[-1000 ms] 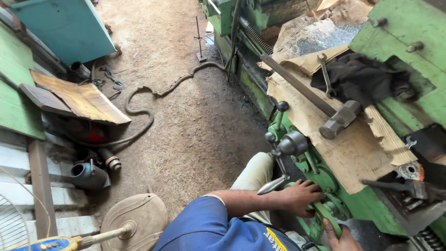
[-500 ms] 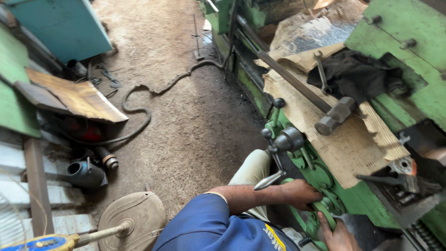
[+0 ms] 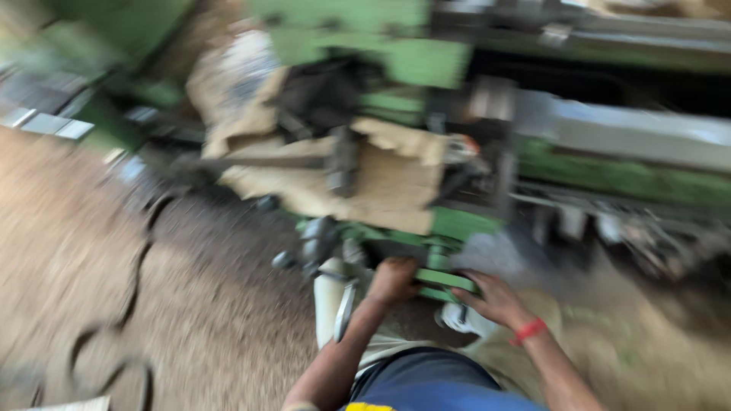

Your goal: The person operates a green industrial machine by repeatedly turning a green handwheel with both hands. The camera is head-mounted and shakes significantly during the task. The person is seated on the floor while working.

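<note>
Evidently both hands on a green handwheel [image 3: 445, 280].
Left hand [image 3: 394, 279] and right hand [image 3: 495, 298] wrap its rim (stiff, heavy metal; blur hides fingers).

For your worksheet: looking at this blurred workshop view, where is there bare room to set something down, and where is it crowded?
The dirt floor left of the green machine is bare up to the dark hose. The cardboard on the machine has small bare patches around a hammer. It is crowded where the left hand and right hand meet the handwheel.
</note>
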